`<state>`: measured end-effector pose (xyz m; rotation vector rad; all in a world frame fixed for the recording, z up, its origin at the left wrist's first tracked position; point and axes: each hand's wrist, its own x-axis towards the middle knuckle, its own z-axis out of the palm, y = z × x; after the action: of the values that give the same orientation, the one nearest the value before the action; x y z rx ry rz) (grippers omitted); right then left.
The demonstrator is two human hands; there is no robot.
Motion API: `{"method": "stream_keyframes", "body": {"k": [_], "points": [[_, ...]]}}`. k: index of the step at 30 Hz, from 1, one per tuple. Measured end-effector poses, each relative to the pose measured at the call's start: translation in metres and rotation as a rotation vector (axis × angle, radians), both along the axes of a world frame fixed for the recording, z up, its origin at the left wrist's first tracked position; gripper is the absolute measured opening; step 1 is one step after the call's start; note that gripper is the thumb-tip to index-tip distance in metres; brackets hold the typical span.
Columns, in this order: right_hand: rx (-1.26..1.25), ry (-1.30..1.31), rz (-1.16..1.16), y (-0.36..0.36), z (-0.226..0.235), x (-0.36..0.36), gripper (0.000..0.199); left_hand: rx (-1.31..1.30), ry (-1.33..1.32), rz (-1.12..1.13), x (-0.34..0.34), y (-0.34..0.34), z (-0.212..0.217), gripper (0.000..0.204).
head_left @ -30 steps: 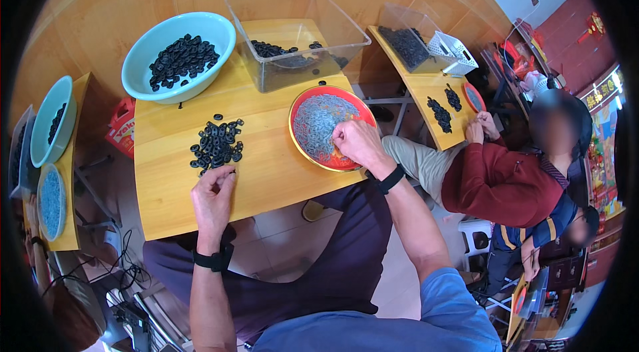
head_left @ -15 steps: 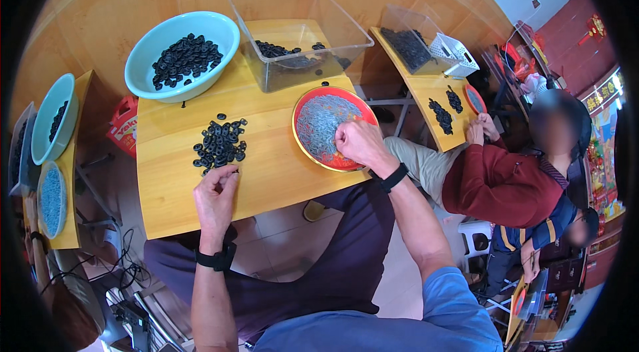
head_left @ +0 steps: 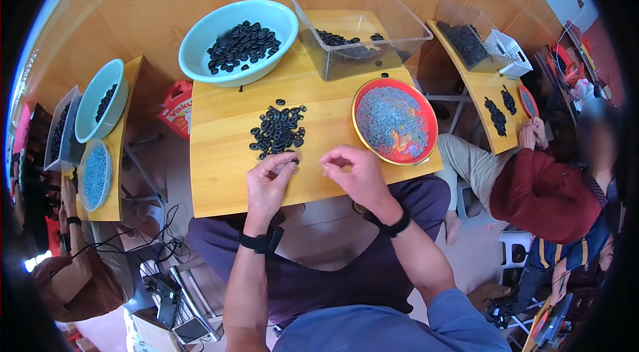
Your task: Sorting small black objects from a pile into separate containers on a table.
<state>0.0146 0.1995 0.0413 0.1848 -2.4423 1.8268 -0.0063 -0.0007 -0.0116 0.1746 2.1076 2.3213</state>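
Observation:
Near the front edge of the table, my left hand (head_left: 267, 184) pinches a small black oval part (head_left: 295, 161) between thumb and finger. Just beyond it lies a loose pile of similar black parts (head_left: 276, 131), several with a hole in the middle. My right hand (head_left: 359, 177) hovers to the right of the left one, thumb and fingertips pinched together; whatever is between them is too small to make out. A red bowl with a yellow rim (head_left: 431, 127), full of small thin grey metal pieces (head_left: 389, 119), stands beyond my right hand.
At the back of the wooden table (head_left: 219, 182) are a turquoise basin (head_left: 193, 62) of black parts and a clear plastic bin (head_left: 359, 62) holding more. People sit at side tables left and right; the one at right wears a maroon top (head_left: 542, 192). Cables (head_left: 170, 245) hang at lower left.
My right hand has left the red bowl and come left, close to my left hand. The left hand keeps its pinch near the pile. The whole view has shifted, with the table now further right.

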Motion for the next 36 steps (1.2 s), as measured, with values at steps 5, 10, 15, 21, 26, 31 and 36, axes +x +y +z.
{"method": "stream_keyframes", "body": {"k": [5,10,15,21,26,31,36], "points": [[0.108,0.146,-0.023,-0.023,-0.02,-0.015,0.01,-0.075,-0.025,0.009,0.002,0.003,0.001,0.018],[-0.108,0.012,-0.035,-0.024,-0.035,-0.018,0.011,-0.116,-0.042,0.003,0.0,0.005,0.002,0.018],[-0.1,-0.027,-0.006,-0.023,-0.037,-0.021,0.013,-0.15,-0.036,0.009,0.0,0.003,0.001,0.018],[-0.106,-0.057,0.01,-0.022,-0.037,-0.02,0.012,-0.169,-0.019,0.019,0.002,0.007,0.007,0.016],[-0.077,-0.075,0.047,-0.02,-0.033,-0.019,0.012,-0.223,-0.013,0.016,0.002,0.005,0.004,0.016],[-0.083,-0.122,0.06,-0.021,-0.031,-0.02,0.013,-0.27,-0.02,0.023,0.002,0.005,0.007,0.016],[-0.186,-0.13,0.052,-0.023,-0.037,-0.02,0.011,-0.264,-0.036,0.03,0.002,0.004,0.004,0.016]]}}
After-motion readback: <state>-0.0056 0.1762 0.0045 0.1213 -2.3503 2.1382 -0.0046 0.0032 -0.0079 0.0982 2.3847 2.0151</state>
